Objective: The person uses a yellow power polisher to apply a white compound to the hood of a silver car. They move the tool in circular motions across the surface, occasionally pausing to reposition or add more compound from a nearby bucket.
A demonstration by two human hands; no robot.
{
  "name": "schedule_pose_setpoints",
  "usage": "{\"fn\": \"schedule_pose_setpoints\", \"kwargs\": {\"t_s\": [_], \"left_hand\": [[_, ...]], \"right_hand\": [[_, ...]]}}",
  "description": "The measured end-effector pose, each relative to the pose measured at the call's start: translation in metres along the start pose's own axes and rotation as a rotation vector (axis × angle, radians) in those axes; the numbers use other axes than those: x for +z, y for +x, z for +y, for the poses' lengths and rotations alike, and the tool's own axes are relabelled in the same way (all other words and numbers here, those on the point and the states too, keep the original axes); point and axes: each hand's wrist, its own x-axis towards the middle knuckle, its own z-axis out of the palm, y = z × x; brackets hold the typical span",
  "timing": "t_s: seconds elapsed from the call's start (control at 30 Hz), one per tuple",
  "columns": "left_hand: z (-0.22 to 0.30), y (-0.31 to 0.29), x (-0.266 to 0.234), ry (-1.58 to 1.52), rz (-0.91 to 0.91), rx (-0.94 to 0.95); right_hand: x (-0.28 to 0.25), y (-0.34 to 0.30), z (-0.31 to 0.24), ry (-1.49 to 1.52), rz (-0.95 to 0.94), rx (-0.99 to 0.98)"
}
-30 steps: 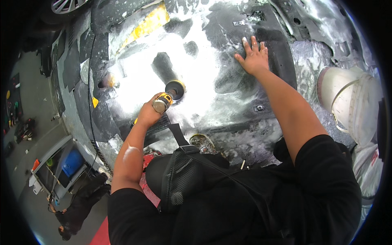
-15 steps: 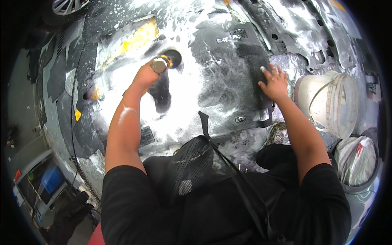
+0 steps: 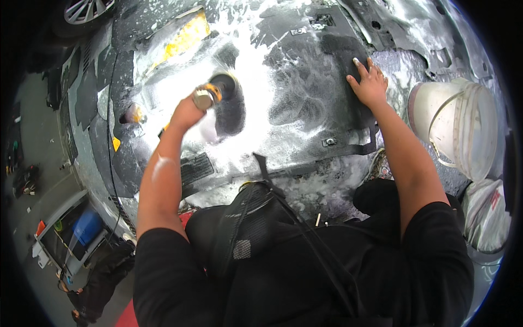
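Observation:
My left hand (image 3: 188, 113) is closed around a drill-like power tool (image 3: 210, 92) with orange and metallic parts. The tool's round dark brush head (image 3: 224, 84) rests against a dark car floor carpet (image 3: 297, 101) spread in front of me and thickly covered with white foam. A darker patch with little foam lies just to the right of the head. On the carpet's right edge, my right hand (image 3: 370, 86) lies flat with fingers spread, holding nothing. White foam sticks to its fingertips and my left forearm.
A white bucket (image 3: 444, 122) lies tipped beside the carpet at right, near a container lined with a pale plastic bag (image 3: 487, 215). A dark cable (image 3: 109, 136) runs down the left. Beyond are a wheel (image 3: 90, 11), a cart with a blue item (image 3: 87, 228) and a person in black (image 3: 103, 278).
The tool and my left hand have shifted slightly left and nearer to me. My right hand still presses on the carpet's edge. The whole view has shifted a little.

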Motion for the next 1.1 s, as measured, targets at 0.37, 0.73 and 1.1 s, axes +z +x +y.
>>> {"fn": "schedule_pose_setpoints", "kwargs": {"t_s": [0.37,0.73,1.1], "left_hand": [[0.044,-0.014,0.015,-0.19,-0.129,-0.035],[0.087,-0.012,0.029,-0.568,-0.089,-0.065],[0.082,-0.002,0.025,-0.151,-0.146,0.128]], "right_hand": [[-0.01,-0.011,0.003,0.013,-0.076,0.017],[-0.013,-0.009,0.0,-0.003,-0.117,0.032],[-0.013,-0.012,0.029,0.003,-0.098,0.083]]}}
